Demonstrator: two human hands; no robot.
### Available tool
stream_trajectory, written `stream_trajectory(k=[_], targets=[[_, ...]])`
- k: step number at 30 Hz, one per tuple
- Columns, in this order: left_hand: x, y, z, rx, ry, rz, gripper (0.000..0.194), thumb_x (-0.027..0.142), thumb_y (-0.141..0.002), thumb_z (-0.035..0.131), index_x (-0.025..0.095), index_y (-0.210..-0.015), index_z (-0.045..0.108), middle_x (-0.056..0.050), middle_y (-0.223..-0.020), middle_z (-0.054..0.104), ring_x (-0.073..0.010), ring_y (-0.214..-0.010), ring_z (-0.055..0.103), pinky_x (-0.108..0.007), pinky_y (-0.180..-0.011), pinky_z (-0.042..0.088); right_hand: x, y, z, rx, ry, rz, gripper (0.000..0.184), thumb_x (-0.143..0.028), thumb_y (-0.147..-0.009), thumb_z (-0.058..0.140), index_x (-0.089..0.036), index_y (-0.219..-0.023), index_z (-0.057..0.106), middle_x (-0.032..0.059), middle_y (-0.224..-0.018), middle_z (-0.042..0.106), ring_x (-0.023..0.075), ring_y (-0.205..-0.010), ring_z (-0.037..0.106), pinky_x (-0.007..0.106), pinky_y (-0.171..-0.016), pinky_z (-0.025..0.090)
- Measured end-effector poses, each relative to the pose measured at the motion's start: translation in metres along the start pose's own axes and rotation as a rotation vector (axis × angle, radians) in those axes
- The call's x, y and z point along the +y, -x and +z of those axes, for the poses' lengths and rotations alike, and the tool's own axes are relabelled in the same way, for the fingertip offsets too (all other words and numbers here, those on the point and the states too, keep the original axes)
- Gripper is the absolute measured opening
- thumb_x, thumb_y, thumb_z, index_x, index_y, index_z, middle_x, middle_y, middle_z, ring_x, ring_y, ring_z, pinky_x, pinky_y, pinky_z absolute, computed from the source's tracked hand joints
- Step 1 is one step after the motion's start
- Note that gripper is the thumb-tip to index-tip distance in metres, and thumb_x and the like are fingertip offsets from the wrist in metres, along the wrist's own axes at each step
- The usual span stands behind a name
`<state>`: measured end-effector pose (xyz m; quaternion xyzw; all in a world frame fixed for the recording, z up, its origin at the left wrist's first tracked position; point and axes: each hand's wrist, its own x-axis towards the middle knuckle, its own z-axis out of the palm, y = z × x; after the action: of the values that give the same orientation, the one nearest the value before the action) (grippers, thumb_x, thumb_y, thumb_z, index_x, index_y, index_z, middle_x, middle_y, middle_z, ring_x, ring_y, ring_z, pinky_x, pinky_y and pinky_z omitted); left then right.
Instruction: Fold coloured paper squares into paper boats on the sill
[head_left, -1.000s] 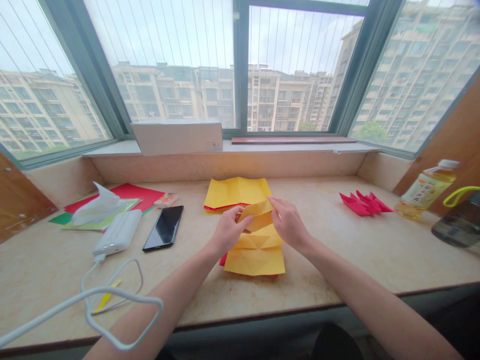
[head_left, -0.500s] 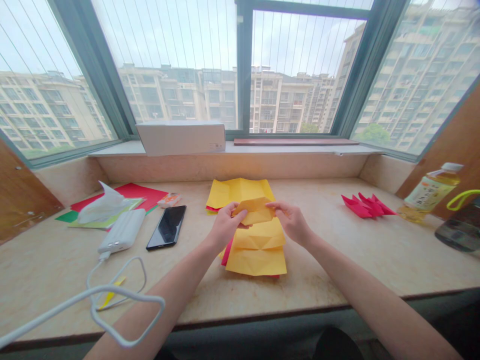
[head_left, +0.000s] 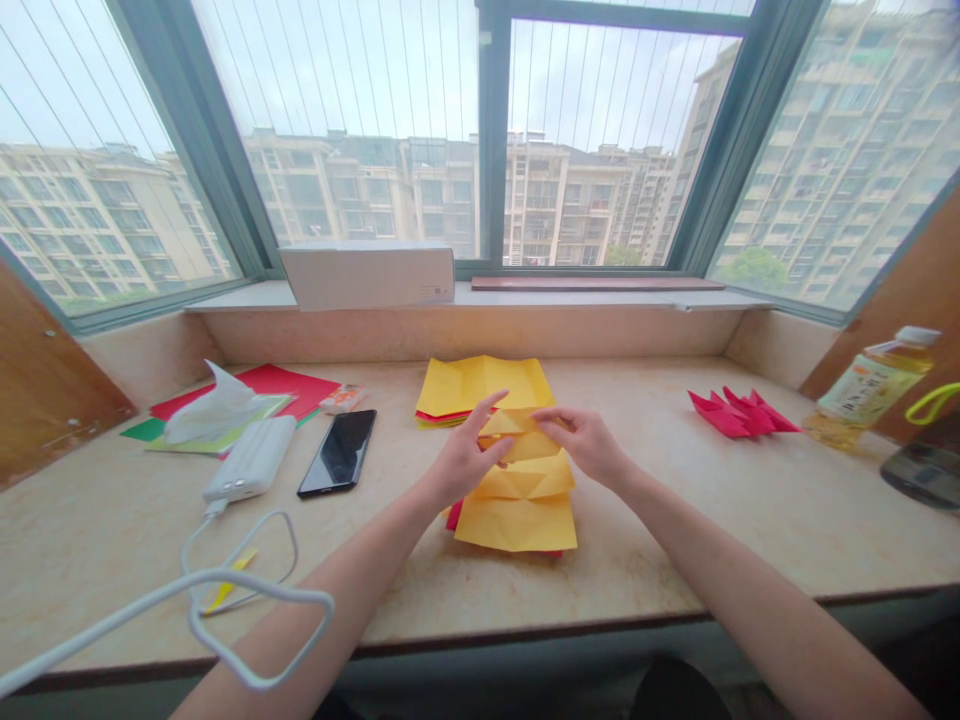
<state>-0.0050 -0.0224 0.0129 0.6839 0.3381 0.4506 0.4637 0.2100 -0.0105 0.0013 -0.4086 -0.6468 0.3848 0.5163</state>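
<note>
A folded piece of yellow paper (head_left: 531, 443) is between my two hands, above a stack of creased yellow sheets (head_left: 517, 525) with red paper showing beneath. My left hand (head_left: 469, 455) holds its left side, thumb across the front and other fingertips showing under it, while the index finger points up and away. At the upper right edge, my right hand (head_left: 589, 440) pinches the paper between thumb and fingers. Behind the hands lies another stack of yellow sheets (head_left: 484, 383), with red edges below.
On the left lie a black phone (head_left: 337, 453), a white power bank (head_left: 251, 460) with a looping white cable (head_left: 259, 595), a tissue pack (head_left: 214, 405) and red paper (head_left: 289, 388). Rightward are red folded paper pieces (head_left: 742, 412) and a drink bottle (head_left: 870, 390). A white box (head_left: 367, 277) stands on the sill.
My left index finger has lifted off the folded paper and straightened upward. A fold of the paper now stands apart at the top. My right hand stays at its right edge.
</note>
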Motion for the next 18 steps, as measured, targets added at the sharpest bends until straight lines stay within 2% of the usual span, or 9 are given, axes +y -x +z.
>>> stream_trajectory(k=[3,5,7,10,13,16,18], targets=[[0.002,0.001,-0.001,-0.056,-0.085,0.033,0.055,0.027,-0.086,0.065,0.028,-0.139,0.051,-0.006,-0.116,0.064,-0.0123,-0.078,0.066,-0.025,-0.066,0.06,-0.007,0.001,-0.003,-0.07,0.021,0.014,0.039,-0.044,-0.08,0.071,-0.021,-0.111,0.074,0.0088,-0.11,0.074,0.0236,-0.099,0.068,0.038,-0.088,0.053],[0.002,0.0,-0.002,-0.075,-0.119,0.032,0.043,0.029,-0.084,0.067,0.022,-0.126,0.064,-0.008,-0.115,0.065,-0.0166,-0.086,0.066,-0.025,-0.064,0.06,-0.011,0.0,-0.006,-0.106,0.037,-0.004,0.043,-0.045,-0.079,0.073,-0.022,-0.115,0.072,0.0093,-0.118,0.071,0.0251,-0.107,0.066,0.04,-0.095,0.051],[0.003,-0.002,-0.003,-0.064,-0.141,0.024,0.037,0.03,-0.08,0.071,0.018,-0.115,0.07,-0.01,-0.114,0.065,-0.0199,-0.09,0.066,-0.025,-0.062,0.06,-0.014,0.0,-0.009,-0.12,0.067,-0.035,0.046,-0.045,-0.077,0.076,-0.024,-0.117,0.071,0.0093,-0.121,0.069,0.026,-0.113,0.064,0.043,-0.1,0.049],[0.005,-0.003,-0.005,-0.024,-0.12,-0.007,0.044,0.029,-0.076,0.077,0.017,-0.117,0.07,-0.012,-0.122,0.063,-0.0198,-0.089,0.067,-0.025,-0.063,0.06,-0.014,0.001,-0.011,-0.146,0.099,-0.082,0.055,-0.041,-0.072,0.081,-0.024,-0.123,0.068,0.009,-0.124,0.068,0.0266,-0.116,0.062,0.044,-0.103,0.047],[0.007,-0.003,-0.006,-0.019,0.013,-0.065,0.051,0.029,-0.073,0.08,0.017,-0.121,0.068,-0.013,-0.128,0.061,-0.0172,-0.084,0.068,-0.026,-0.066,0.059,-0.012,0.003,-0.012,-0.187,0.072,-0.072,0.064,-0.037,-0.07,0.083,-0.025,-0.13,0.063,0.0089,-0.129,0.065,0.0262,-0.117,0.062,0.043,-0.101,0.05],[0.009,-0.004,-0.007,-0.032,0.144,-0.1,0.052,0.029,-0.072,0.081,0.017,-0.121,0.067,-0.013,-0.128,0.063,-0.0162,-0.083,0.068,-0.029,-0.071,0.059,-0.008,0.002,-0.013,-0.206,-0.028,-0.006,0.068,-0.037,-0.075,0.079,-0.023,-0.138,0.056,0.0086,-0.124,0.069,0.0238,-0.107,0.067,0.042,-0.095,0.054],[0.008,-0.005,-0.006,-0.026,0.153,-0.095,0.05,0.028,-0.073,0.08,0.016,-0.12,0.068,-0.013,-0.126,0.064,-0.0173,-0.086,0.067,-0.03,-0.074,0.059,-0.006,0.001,-0.013,-0.163,-0.038,-0.008,0.064,-0.037,-0.076,0.078,-0.021,-0.135,0.058,0.0084,-0.118,0.072,0.0228,-0.102,0.069,0.04,-0.092,0.055]])
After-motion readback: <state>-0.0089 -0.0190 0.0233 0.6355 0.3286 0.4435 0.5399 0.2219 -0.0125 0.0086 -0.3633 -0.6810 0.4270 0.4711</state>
